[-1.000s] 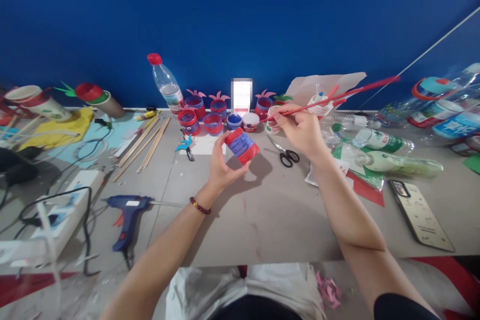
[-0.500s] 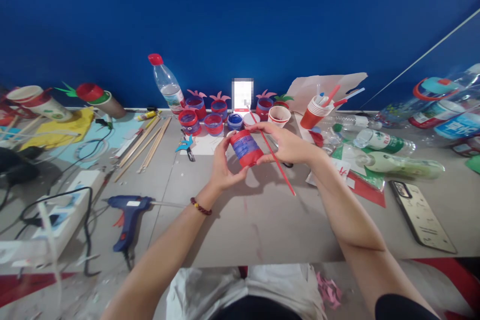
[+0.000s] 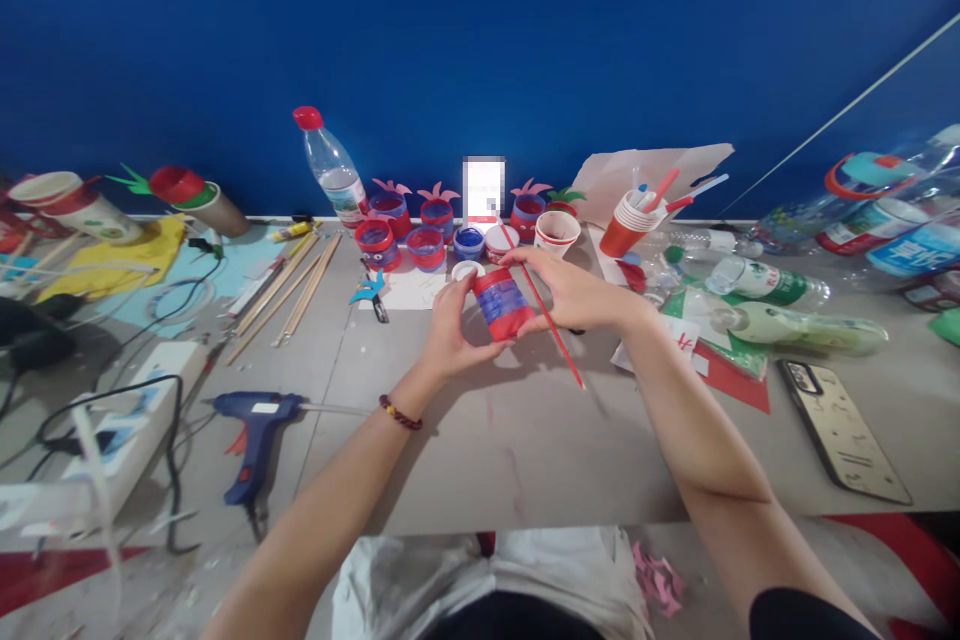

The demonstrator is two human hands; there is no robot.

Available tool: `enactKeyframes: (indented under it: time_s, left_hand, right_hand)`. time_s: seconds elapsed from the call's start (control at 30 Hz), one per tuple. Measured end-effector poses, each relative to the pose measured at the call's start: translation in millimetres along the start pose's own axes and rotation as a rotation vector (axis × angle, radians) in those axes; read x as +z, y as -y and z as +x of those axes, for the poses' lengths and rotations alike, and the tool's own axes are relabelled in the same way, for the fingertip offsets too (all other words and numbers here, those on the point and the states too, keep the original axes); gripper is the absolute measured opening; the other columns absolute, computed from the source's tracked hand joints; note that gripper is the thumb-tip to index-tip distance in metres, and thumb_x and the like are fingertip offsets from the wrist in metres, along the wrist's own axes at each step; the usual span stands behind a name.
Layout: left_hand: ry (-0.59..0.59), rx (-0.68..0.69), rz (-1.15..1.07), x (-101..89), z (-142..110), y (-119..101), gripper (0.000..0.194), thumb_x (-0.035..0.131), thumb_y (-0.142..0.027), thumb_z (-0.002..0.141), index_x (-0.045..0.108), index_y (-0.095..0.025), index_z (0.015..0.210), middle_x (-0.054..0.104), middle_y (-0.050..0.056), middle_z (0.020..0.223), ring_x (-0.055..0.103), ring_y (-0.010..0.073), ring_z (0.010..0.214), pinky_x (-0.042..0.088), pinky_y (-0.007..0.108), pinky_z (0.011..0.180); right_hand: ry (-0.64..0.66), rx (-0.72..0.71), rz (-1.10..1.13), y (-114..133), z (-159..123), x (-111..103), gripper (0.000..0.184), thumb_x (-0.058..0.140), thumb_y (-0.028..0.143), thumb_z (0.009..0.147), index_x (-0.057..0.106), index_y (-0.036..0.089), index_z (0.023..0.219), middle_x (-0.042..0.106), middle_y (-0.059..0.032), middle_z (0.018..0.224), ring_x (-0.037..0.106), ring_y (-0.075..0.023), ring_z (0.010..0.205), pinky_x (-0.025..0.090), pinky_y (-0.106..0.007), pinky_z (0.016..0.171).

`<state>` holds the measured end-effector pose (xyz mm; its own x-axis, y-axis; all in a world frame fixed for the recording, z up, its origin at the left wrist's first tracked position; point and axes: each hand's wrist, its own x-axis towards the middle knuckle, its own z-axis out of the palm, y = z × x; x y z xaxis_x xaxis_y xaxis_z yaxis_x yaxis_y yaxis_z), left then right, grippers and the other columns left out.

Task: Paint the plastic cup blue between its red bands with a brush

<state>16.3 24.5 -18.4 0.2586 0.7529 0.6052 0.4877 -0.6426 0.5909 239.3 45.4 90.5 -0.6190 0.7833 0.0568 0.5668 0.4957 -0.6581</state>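
Between my hands, above the table, is a small cup painted red with a blue band, held tilted. My left hand is closed around its left side, thumb underneath. On its right side rest the fingers of my right hand, which also grips a paintbrush with a red handle slanting down to the right. Just behind the cup sit an open jar of blue paint, a jar with reddish paint and a white lid.
Several painted cups with leaf-like tops line the wall. A clear bottle leans at left. A glue gun, sticks and a power strip lie left. Bottles, a cup of pens and a phone are right.
The painted cup has moved slightly to the right and turned a little in my hands. My left hand shifted with it, and the white lid behind now shows more.
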Motion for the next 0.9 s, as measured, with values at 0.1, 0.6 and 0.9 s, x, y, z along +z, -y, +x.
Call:
enactKeyframes:
  time_s: [0.1,0.6,0.9]
  left_hand:
    - [0.008,-0.007,0.009,0.5,0.4,1.0,0.093,0.079,-0.057,0.068,0.034,-0.024,0.143,0.055,0.016,0.135,0.054,0.0346,0.126,0.045,0.053,0.105]
    - [-0.048,-0.026,0.017,2.8,3.0,-6.3,0.082,0.082,-0.045,0.067,0.043,-0.022,0.135,0.057,0.013,0.127,0.056,0.0313,0.12,0.047,0.049,0.103]
    - [-0.124,-0.05,0.079,3.1,2.3,-4.0,0.079,0.085,-0.038,0.063,0.046,-0.021,0.13,0.06,0.011,0.12,0.059,0.0277,0.112,0.049,0.045,0.099]
  right_hand:
    - [-0.006,0.004,-0.005,1.4,0.1,-0.2,0.085,0.084,0.045,0.064,0.045,0.034,0.139,0.051,-0.0078,0.142,0.047,-0.0342,0.133,0.041,-0.054,0.109]
    - [-0.513,-0.056,0.506,16.3,-2.0,-7.4,0.037,0.055,0.057,0.09,0.073,0.026,0.098,0.073,-0.0041,0.092,0.071,-0.0195,0.085,0.06,-0.04,0.083]
    - [-0.505,0.044,0.543,8.4,2.6,1.3,0.034,0.071,0.052,0.081,0.068,0.018,0.081,0.07,-0.0043,0.074,0.07,-0.0167,0.068,0.062,-0.033,0.067]
